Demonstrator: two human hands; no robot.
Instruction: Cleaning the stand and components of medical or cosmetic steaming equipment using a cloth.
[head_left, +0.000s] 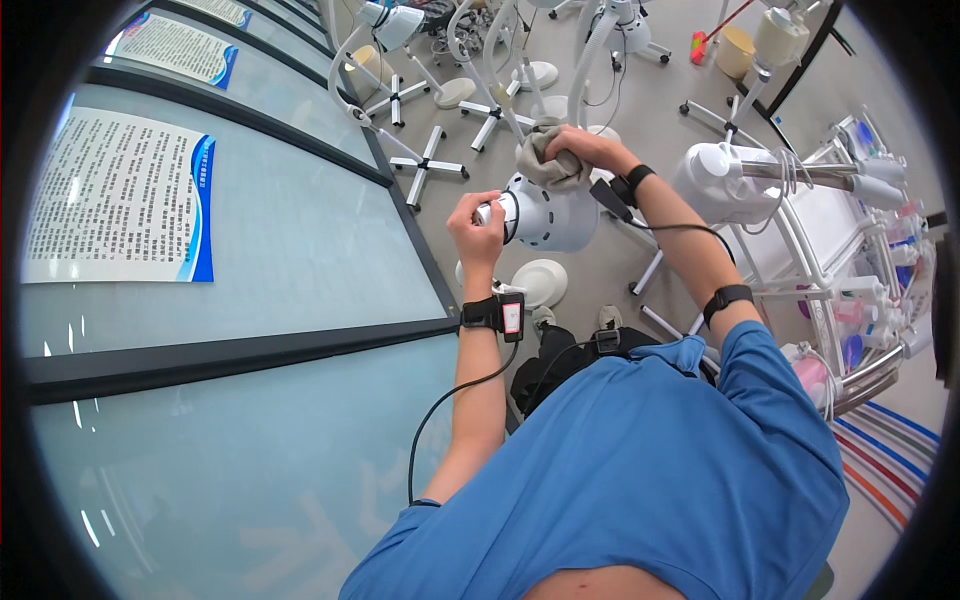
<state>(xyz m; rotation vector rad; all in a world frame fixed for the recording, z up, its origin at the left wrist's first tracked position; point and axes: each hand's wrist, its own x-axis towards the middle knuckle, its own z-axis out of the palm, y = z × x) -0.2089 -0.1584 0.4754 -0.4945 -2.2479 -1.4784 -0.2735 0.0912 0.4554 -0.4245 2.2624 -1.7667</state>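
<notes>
My left hand (481, 229) is closed around the narrow end of a white lamp head (559, 217) with dark vent slots. A black cord loops round the lamp's neck beside my fingers. My right hand (581, 146) grips a bunched grey-beige cloth (551, 159), which lies against the far upper side of the lamp head, by a pale flexible arm (592, 60). The cloth hides part of the lamp and some of my right fingertips. Black straps with small devices and cables are on both wrists.
A framed glass wall (300, 225) with printed posters runs along the left. Wheeled stands (426, 163) and more lamps stand ahead. To the right are a white appliance (724, 180) and a white trolley (814, 277) with plastic items. A round white base (540, 283) is near my feet.
</notes>
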